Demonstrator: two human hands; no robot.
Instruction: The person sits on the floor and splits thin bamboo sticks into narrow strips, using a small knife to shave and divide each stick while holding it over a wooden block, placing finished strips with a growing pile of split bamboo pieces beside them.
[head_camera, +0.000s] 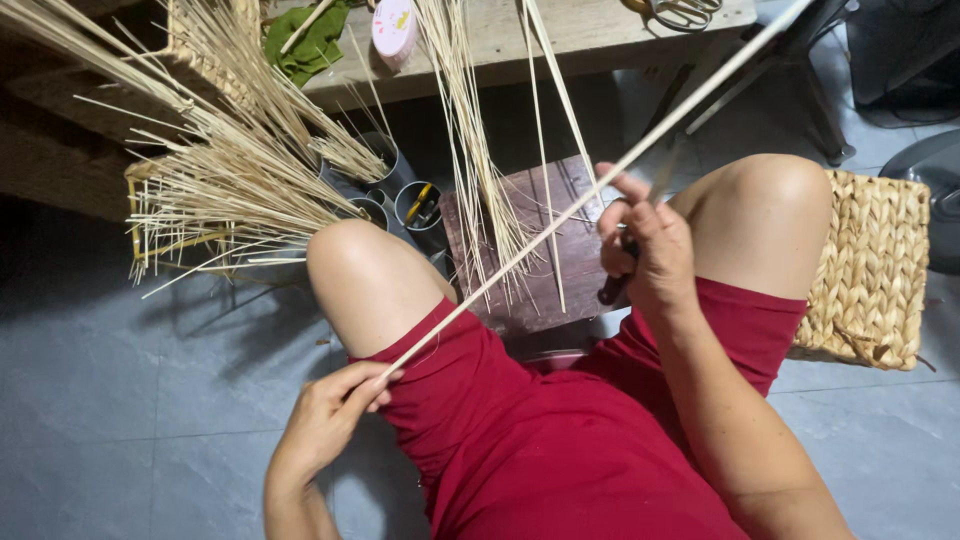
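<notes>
1. Head view looks down on our lap in red shorts (560, 450), knees bare, above a grey tiled floor (120, 400).
2. We hold a long, thin, pale bamboo strip (560, 215), smooth and straight, running slantwise from lower left to the upper right edge.
3. Our left hand (325, 420) pinches the strip's near end, fingers closed on it beside the left thigh.
4. Our right hand (640, 250) is curled shut around a dark-handled knife (615, 288), thumb and forefinger touching the strip where it passes; the blade is blurred.
5. Between our knees stands a dark, worn wooden block (560, 250), flat-topped, with loose pale strips (470, 150) hanging across it.
6. To the left, a bundle of bamboo splints (230, 170) fans outward, rough and bristly, over round metal cans (400, 195).
7. A woven straw cushion (875, 270) lies just beside the right knee, its plaited edge chunky.
8. Along the top runs a plank bench (560, 45) carrying scissors (685, 12), a green cloth (310, 45) and a pink round tin (395, 28).
9. Open floor lies at lower left and lower right.
</notes>
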